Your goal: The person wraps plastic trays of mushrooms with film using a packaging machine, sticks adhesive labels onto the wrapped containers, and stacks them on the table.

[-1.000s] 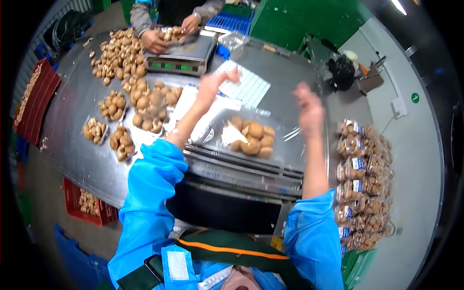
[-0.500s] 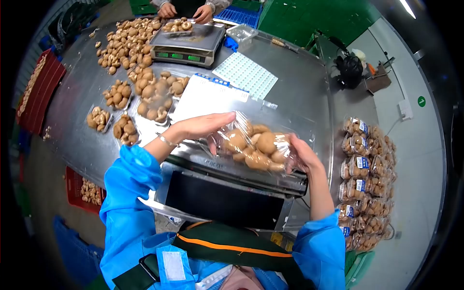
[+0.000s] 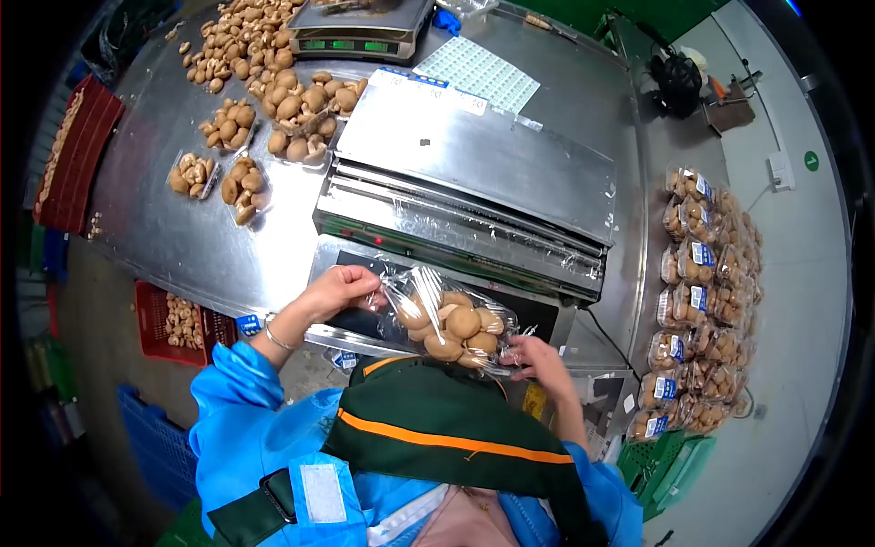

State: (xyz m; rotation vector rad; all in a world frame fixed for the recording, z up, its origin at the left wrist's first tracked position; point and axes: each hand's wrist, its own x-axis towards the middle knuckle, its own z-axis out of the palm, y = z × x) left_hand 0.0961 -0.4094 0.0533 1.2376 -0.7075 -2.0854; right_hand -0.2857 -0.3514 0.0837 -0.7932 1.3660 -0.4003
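A pack of brown mushrooms [image 3: 463, 322] in clear plastic wrap [image 3: 401, 301] is just in front of my body, over the black plate [image 3: 538, 314] of the wrapping machine [image 3: 483, 173]. My left hand [image 3: 342, 292] pinches the loose wrap at the pack's left end. At the right end, the fingers of my right hand [image 3: 538, 365] are closed on the film. The wrap is gathered and creased at both ends. Whether a tray lies under the mushrooms is hard to make out.
Open mushroom packs [image 3: 244, 187] and a loose mushroom pile [image 3: 241, 41] lie on the steel table [image 3: 137, 219]. A digital scale [image 3: 360, 36] and a label sheet [image 3: 478, 73] are farther back. Labelled packs [image 3: 693, 264] are stacked at right; a red crate [image 3: 150, 319] stands lower left.
The mushroom pack has come down from above the machine toward my body. My hands have shifted from its sides to the film ends. The view has tilted downward.
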